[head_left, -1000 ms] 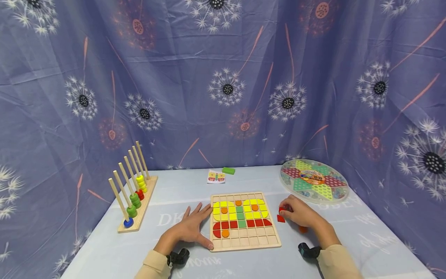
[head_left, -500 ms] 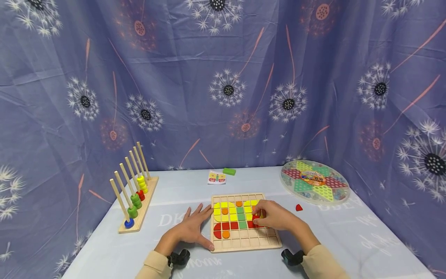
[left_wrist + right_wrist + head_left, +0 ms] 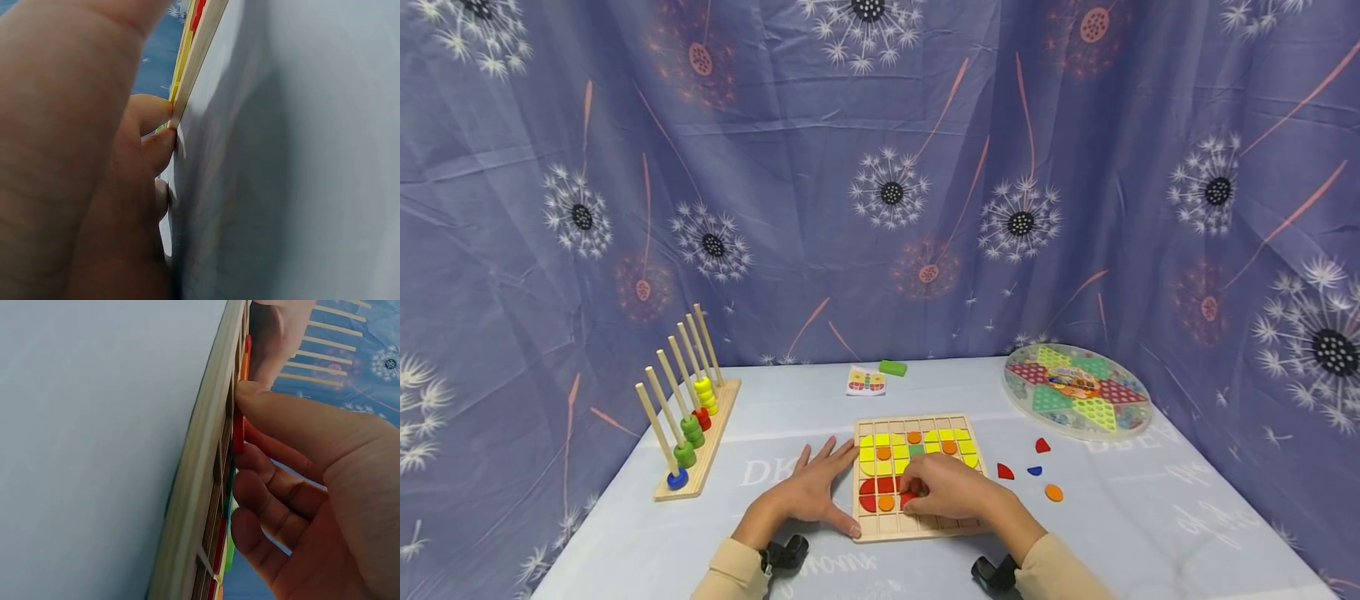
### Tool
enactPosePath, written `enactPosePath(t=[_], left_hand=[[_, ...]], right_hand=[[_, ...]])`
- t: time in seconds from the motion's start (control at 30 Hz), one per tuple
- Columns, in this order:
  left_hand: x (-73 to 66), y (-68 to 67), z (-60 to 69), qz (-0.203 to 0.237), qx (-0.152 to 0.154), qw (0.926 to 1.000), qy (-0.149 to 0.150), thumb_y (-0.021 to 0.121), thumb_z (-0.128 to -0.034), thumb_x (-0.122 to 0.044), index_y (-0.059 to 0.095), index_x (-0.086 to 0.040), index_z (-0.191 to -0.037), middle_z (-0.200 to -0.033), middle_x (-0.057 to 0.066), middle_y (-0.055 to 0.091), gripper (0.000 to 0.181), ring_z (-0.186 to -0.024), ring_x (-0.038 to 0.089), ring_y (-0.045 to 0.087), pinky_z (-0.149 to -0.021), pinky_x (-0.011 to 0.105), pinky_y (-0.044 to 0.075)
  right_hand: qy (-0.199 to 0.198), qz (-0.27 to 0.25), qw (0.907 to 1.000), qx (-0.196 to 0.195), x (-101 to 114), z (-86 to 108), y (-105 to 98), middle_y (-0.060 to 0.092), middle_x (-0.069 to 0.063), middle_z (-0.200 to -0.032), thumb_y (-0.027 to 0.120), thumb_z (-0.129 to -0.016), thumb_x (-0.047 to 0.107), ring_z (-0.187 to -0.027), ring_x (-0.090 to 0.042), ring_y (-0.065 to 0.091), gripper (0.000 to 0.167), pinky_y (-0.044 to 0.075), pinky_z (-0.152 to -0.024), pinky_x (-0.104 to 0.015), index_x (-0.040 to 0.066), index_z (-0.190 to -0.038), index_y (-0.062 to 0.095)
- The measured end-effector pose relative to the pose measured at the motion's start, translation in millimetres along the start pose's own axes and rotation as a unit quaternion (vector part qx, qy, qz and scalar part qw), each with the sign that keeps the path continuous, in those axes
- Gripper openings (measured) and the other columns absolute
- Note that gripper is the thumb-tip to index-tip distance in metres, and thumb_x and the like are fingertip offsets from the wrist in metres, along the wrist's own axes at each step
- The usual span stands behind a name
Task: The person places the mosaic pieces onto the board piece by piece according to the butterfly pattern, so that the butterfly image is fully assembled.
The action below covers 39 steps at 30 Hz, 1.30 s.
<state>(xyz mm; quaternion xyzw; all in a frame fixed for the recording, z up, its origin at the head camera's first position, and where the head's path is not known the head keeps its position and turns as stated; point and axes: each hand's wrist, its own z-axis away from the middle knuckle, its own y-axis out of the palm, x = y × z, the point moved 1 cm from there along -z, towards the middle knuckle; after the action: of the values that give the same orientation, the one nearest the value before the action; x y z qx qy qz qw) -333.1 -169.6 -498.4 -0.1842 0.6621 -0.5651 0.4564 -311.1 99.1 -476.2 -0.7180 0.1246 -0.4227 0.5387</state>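
Observation:
A square wooden grid board (image 3: 951, 526) lies mid-table, carrying yellow, red, green and orange flat pieces. My left hand (image 3: 808, 488) is spread along its left side, thumb at the near corner and fingertips at the edge. Over the board's lower middle, my right hand (image 3: 951, 490) pinches a red piece (image 3: 239, 430) between thumb and fingers. That piece sits at the grid, right of an orange disc (image 3: 886, 502); whether it is fully seated I cannot tell. The right hand hides part of the red row and the green column.
Right of the board lie loose red pieces (image 3: 1005, 472), a blue piece (image 3: 1035, 471) and an orange disc (image 3: 1054, 492). A pattern card (image 3: 866, 381) and green block (image 3: 892, 367) lie behind. A peg stand (image 3: 718, 433) is left, a Chinese checkers board (image 3: 1101, 422) far right.
My right hand has moved left from the loose pieces onto the board, bringing a red piece to the lower row. The left hand has stayed at the board's side.

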Motion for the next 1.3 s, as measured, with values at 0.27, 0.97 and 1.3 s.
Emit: enactPosePath(t=[0.27, 0.97, 1.3], left_hand=[[1.3, -1.4, 1.1, 0.001, -0.002, 1.0000, -0.003, 0.073, -0.0525, -0.079, 0.026, -0.016, -0.154, -0.159, 0.002, 0.018, 0.128, -0.145, 0.032, 0.004, -0.110, 0.063, -0.003], [-0.7, -1.9, 2.0, -0.003, -0.003, 1.0000, -0.003, 0.073, -0.0519, -0.079, 0.026, -0.016, -0.154, -0.159, 0.003, 0.018, 0.129, -0.145, 0.033, 0.005, -0.110, 0.062, -0.003], [-3.4, -2.4, 1.8, -0.001, -0.002, 1.0000, -0.002, 0.074, -0.0526, -0.078, 0.026, -0.016, -0.154, -0.159, 0.003, 0.018, 0.128, -0.145, 0.033, 0.005, -0.111, 0.062, -0.003]], right_hand=[[-0.016, 0.006, 0.9997, -0.020, -1, -3.6, 4, 0.056, 0.018, -0.084, 0.076, -0.083, 0.030, -0.072, -0.002, 0.050, 0.014, 0.045, -0.064, -0.018, 0.024, -0.096, 0.075], [0.064, -0.053, 0.9918, -0.097, -71, 60.4, -56, 0.062, 0.011, -0.084, 0.072, -0.086, 0.014, -0.070, -0.009, 0.053, 0.010, 0.049, -0.060, -0.027, 0.016, -0.096, 0.074], [0.092, -0.118, 0.9825, -0.111, -130, 116.9, -72, 0.066, 0.000, -0.090, 0.072, -0.086, 0.014, -0.076, -0.013, 0.059, 0.017, 0.051, -0.064, -0.027, 0.005, -0.101, 0.072]])
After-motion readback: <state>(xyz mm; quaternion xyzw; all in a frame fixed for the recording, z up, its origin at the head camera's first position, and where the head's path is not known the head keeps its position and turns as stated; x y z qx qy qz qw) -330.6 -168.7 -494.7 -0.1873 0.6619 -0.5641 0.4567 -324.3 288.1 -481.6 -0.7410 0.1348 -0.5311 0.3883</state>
